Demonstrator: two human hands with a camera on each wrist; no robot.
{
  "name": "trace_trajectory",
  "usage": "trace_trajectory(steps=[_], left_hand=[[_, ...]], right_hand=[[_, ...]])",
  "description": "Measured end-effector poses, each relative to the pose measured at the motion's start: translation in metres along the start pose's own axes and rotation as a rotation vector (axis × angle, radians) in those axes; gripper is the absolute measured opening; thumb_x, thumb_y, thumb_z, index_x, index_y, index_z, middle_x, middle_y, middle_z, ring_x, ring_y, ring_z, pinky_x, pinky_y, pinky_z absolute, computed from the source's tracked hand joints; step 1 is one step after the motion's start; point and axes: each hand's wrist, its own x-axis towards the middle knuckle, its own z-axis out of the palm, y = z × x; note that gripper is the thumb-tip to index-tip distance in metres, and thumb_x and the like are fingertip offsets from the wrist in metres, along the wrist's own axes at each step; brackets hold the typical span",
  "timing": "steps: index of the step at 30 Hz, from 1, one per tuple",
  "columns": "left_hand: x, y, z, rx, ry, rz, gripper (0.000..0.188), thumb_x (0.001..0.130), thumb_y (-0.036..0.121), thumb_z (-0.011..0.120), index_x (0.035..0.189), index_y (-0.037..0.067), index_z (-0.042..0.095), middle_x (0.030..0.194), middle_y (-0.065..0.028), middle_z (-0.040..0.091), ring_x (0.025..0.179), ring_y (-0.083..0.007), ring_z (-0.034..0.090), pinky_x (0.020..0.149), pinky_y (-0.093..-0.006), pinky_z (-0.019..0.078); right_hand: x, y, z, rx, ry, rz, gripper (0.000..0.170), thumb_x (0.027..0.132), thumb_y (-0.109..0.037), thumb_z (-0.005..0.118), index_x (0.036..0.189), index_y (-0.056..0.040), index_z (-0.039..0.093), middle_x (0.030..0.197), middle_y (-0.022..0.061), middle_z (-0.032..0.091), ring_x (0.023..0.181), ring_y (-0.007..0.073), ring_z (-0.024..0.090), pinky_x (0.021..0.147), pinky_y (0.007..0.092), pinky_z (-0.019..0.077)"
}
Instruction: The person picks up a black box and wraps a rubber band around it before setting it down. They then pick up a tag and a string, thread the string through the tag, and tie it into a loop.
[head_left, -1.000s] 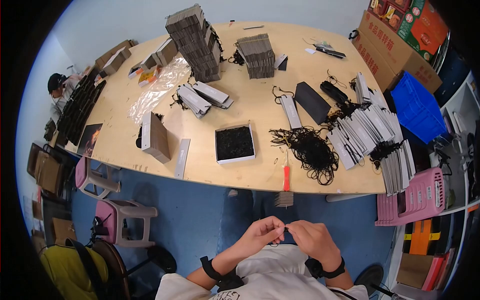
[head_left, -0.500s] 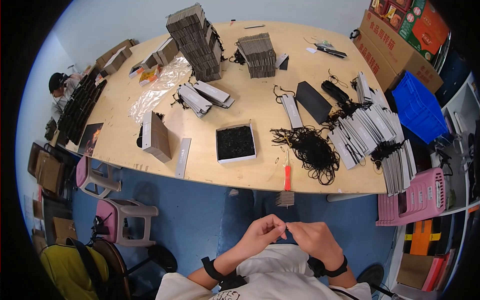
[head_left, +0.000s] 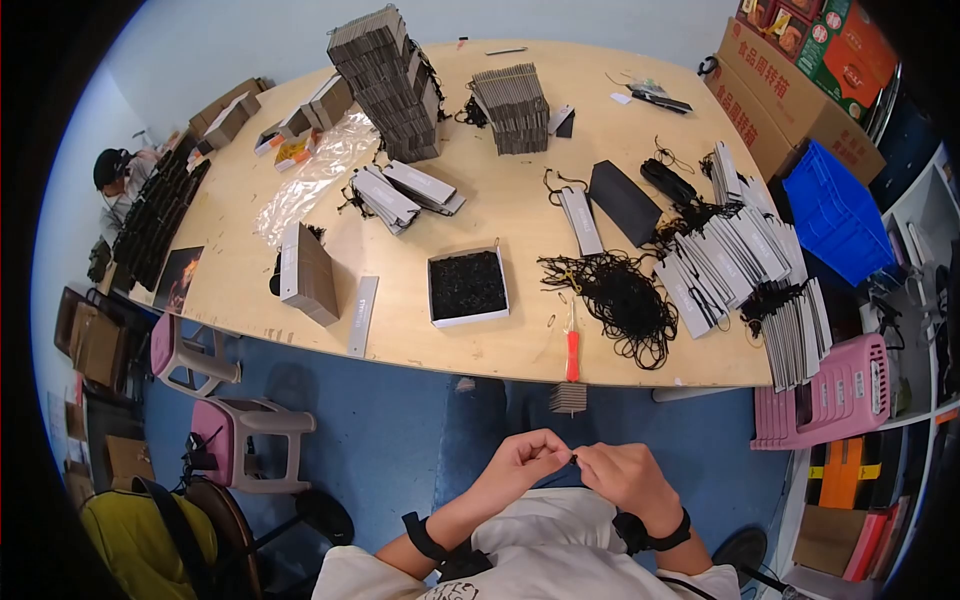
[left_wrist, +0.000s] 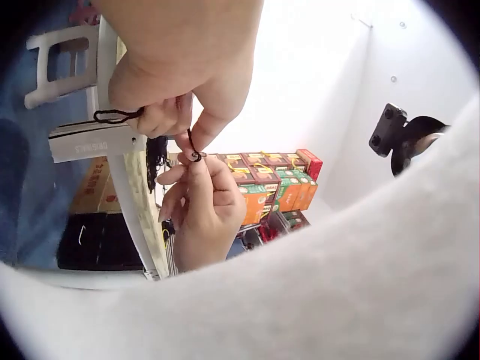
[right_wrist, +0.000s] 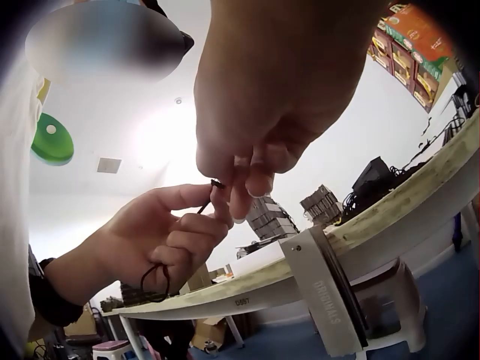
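Note:
In front of the body, below the table's near edge, both hands meet fingertip to fingertip. The left hand (head_left: pixel 519 471) pinches a thin black cord (left_wrist: pixel 118 116), whose loop hangs from its curled fingers. The right hand (head_left: pixel 628 480) pinches the cord at a small dark knot (right_wrist: pixel 216 184) between the two hands. Just beyond them, a stack of grey tags (head_left: pixel 569 398) hangs at the table edge beneath a red-handled tool (head_left: pixel 572 355). Part of the cord is hidden by the fingers.
On the table (head_left: pixel 400 345) lie a white box of black bits (head_left: pixel 468 286), a tangle of black cords (head_left: pixel 620 305), a grey tag block (head_left: pixel 309 275) and spread tags (head_left: pixel 730 260). Tall tag stacks (head_left: pixel 390 90) stand behind. Another person (head_left: pixel 116 175) is at the far left.
The hands stay nearly in place. Their fingers have shifted slightly, and a small dark part of the cord shows between the fingertips, where it was less visible half a second ago.

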Motion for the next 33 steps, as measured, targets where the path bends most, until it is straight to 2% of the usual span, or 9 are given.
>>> trace_trajectory(steps=[8,10,11,13,19,23,29,33], left_hand=[[0.000,0.004,0.003,0.011,0.002,-0.021,0.015,0.096,0.017,0.061,0.092,0.004,0.065,0.065,0.0120,0.041,0.059,0.0010,0.029,0.054,-0.0189,0.0240],[-0.001,0.004,0.004,0.023,0.013,-0.026,0.016,0.096,0.018,0.061,0.093,0.003,0.066,0.065,0.0122,0.040,0.060,0.0009,0.029,0.054,-0.0189,0.0241],[-0.001,0.004,0.004,0.035,0.024,-0.031,0.017,0.096,0.019,0.061,0.093,0.003,0.066,0.065,0.0123,0.040,0.060,0.0008,0.029,0.054,-0.0188,0.0243],[-0.001,0.006,0.004,0.045,0.022,-0.039,0.018,0.096,0.019,0.061,0.094,0.002,0.067,0.065,0.0122,0.040,0.060,0.0007,0.029,0.054,-0.0188,0.0246],[-0.006,0.013,0.005,0.109,0.004,-0.043,0.020,0.097,0.019,0.060,0.097,0.001,0.068,0.065,0.0117,0.039,0.060,0.0004,0.030,0.053,-0.0188,0.0255],[-0.007,0.014,0.004,0.146,0.006,-0.002,0.020,0.097,0.019,0.061,0.096,0.000,0.068,0.063,0.0117,0.038,0.058,0.0004,0.028,0.052,-0.0194,0.0236],[-0.009,0.019,0.004,0.079,-0.038,-0.016,0.020,0.097,0.018,0.060,0.098,0.000,0.069,0.061,0.0121,0.036,0.057,0.0004,0.026,0.051,-0.0206,0.0202],[-0.010,0.020,0.004,0.064,-0.048,-0.018,0.020,0.097,0.018,0.060,0.099,0.000,0.069,0.061,0.0120,0.037,0.057,0.0003,0.025,0.051,-0.0207,0.0198]], right_hand=[[0.001,-0.003,-0.002,0.003,0.028,-0.006,0.017,0.072,-0.001,0.068,0.087,-0.0002,0.060,0.064,0.0037,0.053,0.053,0.0156,0.057,0.046,0.0276,0.0462],[0.003,-0.007,-0.003,-0.005,0.034,0.042,0.017,0.069,0.003,0.068,0.084,-0.0012,0.062,0.064,0.0067,0.059,0.052,0.0217,0.060,0.046,0.0307,0.0483],[0.002,-0.007,-0.003,-0.005,0.033,0.043,0.017,0.069,0.003,0.068,0.084,-0.0012,0.062,0.064,0.0067,0.059,0.052,0.0217,0.060,0.046,0.0307,0.0483],[0.000,-0.003,-0.001,-0.006,0.030,0.020,0.017,0.071,0.000,0.067,0.086,-0.0007,0.060,0.064,0.0040,0.054,0.052,0.0168,0.057,0.045,0.0283,0.0467],[-0.004,-0.002,0.003,0.111,0.139,0.068,0.017,0.071,0.000,0.069,0.086,-0.0021,0.061,0.065,0.0060,0.060,0.051,0.0207,0.059,0.045,0.0296,0.0473],[-0.002,-0.002,-0.001,0.124,0.119,0.068,0.017,0.072,0.001,0.070,0.087,-0.0023,0.062,0.065,0.0062,0.060,0.051,0.0210,0.061,0.045,0.0299,0.0476],[0.001,-0.004,-0.002,0.208,0.149,0.102,0.018,0.071,0.004,0.069,0.086,-0.0025,0.062,0.066,0.0056,0.062,0.052,0.0201,0.062,0.046,0.0289,0.0483],[0.001,-0.004,-0.002,0.270,0.163,0.139,0.015,0.073,0.006,0.069,0.085,-0.0015,0.064,0.065,0.0062,0.065,0.048,0.0162,0.059,0.046,0.0261,0.0469]])
